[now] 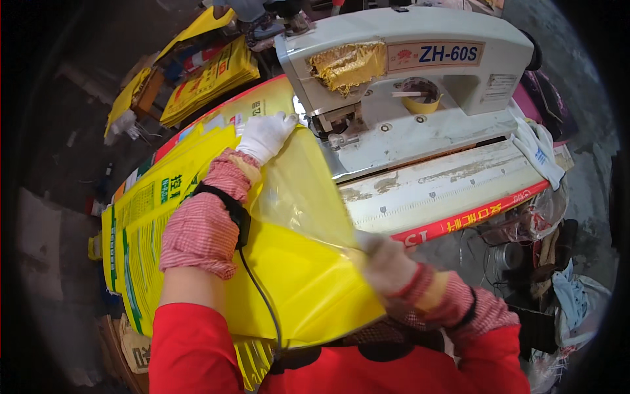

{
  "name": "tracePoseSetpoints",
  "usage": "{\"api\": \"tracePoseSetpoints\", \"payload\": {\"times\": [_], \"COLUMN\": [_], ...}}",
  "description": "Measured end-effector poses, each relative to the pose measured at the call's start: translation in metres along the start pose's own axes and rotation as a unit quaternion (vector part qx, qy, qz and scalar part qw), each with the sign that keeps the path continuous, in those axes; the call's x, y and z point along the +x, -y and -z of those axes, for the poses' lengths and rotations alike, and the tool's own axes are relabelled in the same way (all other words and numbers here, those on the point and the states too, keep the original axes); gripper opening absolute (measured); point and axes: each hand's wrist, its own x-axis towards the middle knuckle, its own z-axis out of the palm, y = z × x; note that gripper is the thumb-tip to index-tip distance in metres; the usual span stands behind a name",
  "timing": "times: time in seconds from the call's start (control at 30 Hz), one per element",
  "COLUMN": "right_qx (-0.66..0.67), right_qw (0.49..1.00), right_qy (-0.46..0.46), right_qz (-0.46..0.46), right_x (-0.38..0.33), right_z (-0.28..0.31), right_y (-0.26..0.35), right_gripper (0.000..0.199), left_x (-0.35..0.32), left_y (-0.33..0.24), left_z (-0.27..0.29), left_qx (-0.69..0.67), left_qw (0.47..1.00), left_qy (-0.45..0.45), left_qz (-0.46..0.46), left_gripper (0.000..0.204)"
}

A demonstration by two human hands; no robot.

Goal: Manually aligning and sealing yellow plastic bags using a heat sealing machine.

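Observation:
A large yellow plastic bag spreads before me, one side folded back so its paler, translucent inner face shows. My left hand, in a white glove, is closed on the bag's upper edge beside the sewing head of a grey industrial sewing machine. Lower right, my gloved right hand is smeared by motion; it grips the bag's right-hand edge, which runs taut toward it. Its fingertips are hard to make out. More printed yellow bags lie fanned out under and left of my left arm.
A roll of tape rests on the machine bed. A white glove lies at the right end of the ruled white table strip. Another bag stack stands far left. A dark cord hangs from my left wrist. Clutter lines the right side.

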Motion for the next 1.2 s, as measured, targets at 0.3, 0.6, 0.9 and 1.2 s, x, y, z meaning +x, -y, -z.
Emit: {"api": "tracePoseSetpoints", "payload": {"times": [0.3, 0.6, 0.9, 1.2], "right_qx": [0.102, -0.360, -0.419, -0.610], "right_qw": [0.979, 0.927, 0.905, 0.791], "right_qy": [-0.116, -0.103, 0.010, 0.024], "right_qz": [-0.137, 0.000, -0.071, -0.022], "right_x": [-0.018, -0.028, -0.057, 0.074], "right_z": [0.022, 0.024, 0.028, 0.005], "right_y": [0.017, -0.022, -0.021, 0.015], "right_gripper": [0.032, 0.029, 0.044, 0.031], "left_x": [0.026, 0.017, -0.011, 0.070], "left_y": [-0.007, -0.002, -0.027, 0.040], "left_z": [-0.039, -0.004, 0.026, 0.004], "left_qx": [-0.198, -0.078, -0.191, -0.228], "left_qw": [0.928, 0.981, 0.975, 0.967], "left_qy": [-0.295, -0.105, 0.034, 0.092], "left_qz": [-0.112, -0.142, -0.106, 0.060], "left_gripper": [0.015, 0.012, 0.015, 0.025]}}
